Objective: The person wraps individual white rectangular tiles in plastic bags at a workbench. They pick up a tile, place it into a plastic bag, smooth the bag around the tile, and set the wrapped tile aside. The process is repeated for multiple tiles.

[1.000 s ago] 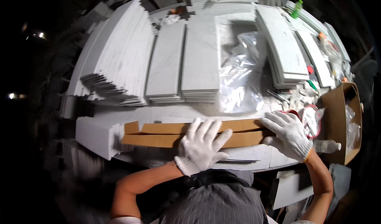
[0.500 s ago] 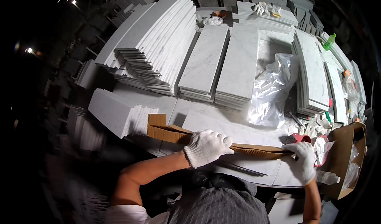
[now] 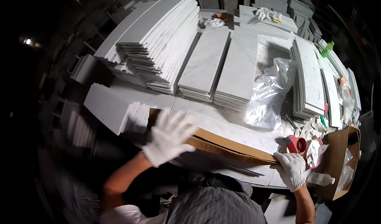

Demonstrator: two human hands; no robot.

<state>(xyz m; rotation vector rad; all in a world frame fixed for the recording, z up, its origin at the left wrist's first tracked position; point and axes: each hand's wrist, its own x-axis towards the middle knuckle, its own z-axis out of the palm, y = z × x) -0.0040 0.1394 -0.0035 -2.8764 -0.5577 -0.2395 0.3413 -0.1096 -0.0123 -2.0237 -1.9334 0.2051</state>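
A long folded strip of brown cardboard (image 3: 230, 148) lies lengthwise along the front of the worktable, over pale stone slabs. My left hand (image 3: 166, 140), in a white knit glove, is at the strip's left part with fingers spread; it is blurred and hides some of the cardboard. At the other end, my right hand (image 3: 291, 170), gloved the same way, has its fingers closed around the strip's right tip. A red tape dispenser (image 3: 295, 144) sits just beyond the right hand. Beneath the cardboard, a thin dark edge (image 3: 238, 169) shows.
Tall stacks of white marble slabs (image 3: 158, 45) fill the far side. A crumpled clear plastic bag (image 3: 266, 101) lies among them. On the right stand an open cardboard box (image 3: 341, 164), a clear bottle (image 3: 321, 179) and a green bottle (image 3: 327, 49). Short slabs (image 3: 107, 109) stand at left.
My left hand has let go of the strip's middle and moved left, its fingers spreading. The right hand keeps hold of its end, and the cardboard's right part sits slightly lower in view.
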